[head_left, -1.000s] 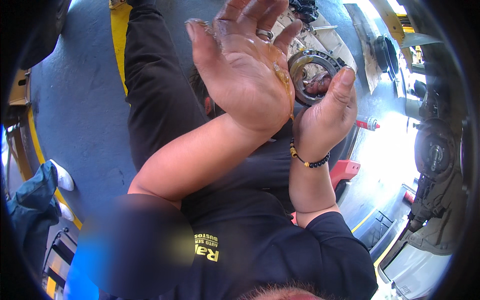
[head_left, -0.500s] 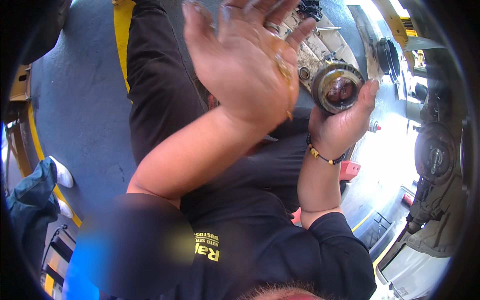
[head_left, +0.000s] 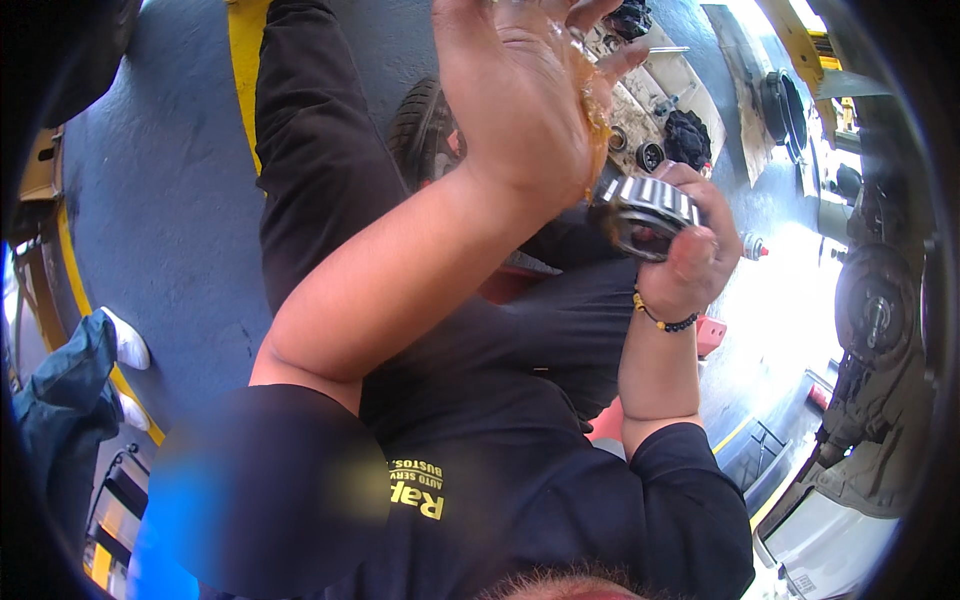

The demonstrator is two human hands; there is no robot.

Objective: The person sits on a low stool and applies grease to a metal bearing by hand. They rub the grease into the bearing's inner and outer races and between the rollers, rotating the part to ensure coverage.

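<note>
My left hand (head_left: 515, 115) is raised with the palm turned up and the fingers apart, their tips partly cut off by the top edge. Amber-brown grease (head_left: 597, 115) clings along the outer side of that palm. To its lower right, my right hand (head_left: 705, 235) grips a tapered roller bearing (head_left: 652, 208), thumb and fingers around it. The bearing is tilted, its shiny rollers showing on the upper side and its dark bore toward the lower side. A small gap separates the bearing from the greased palm.
Cardboard (head_left: 700, 85) on the floor carries small ring parts and a crumpled black item (head_left: 687, 138). A tyre (head_left: 410, 125) lies beyond my leg. On the right are a wheel hub (head_left: 870, 310) and a red-capped can (head_left: 755, 246). Another person's white shoe (head_left: 127, 340) shows at left.
My right hand has turned the bearing from bore-facing to tilted, exposing its rollers. My left hand has shifted up and to the right, still spread with grease on it.
</note>
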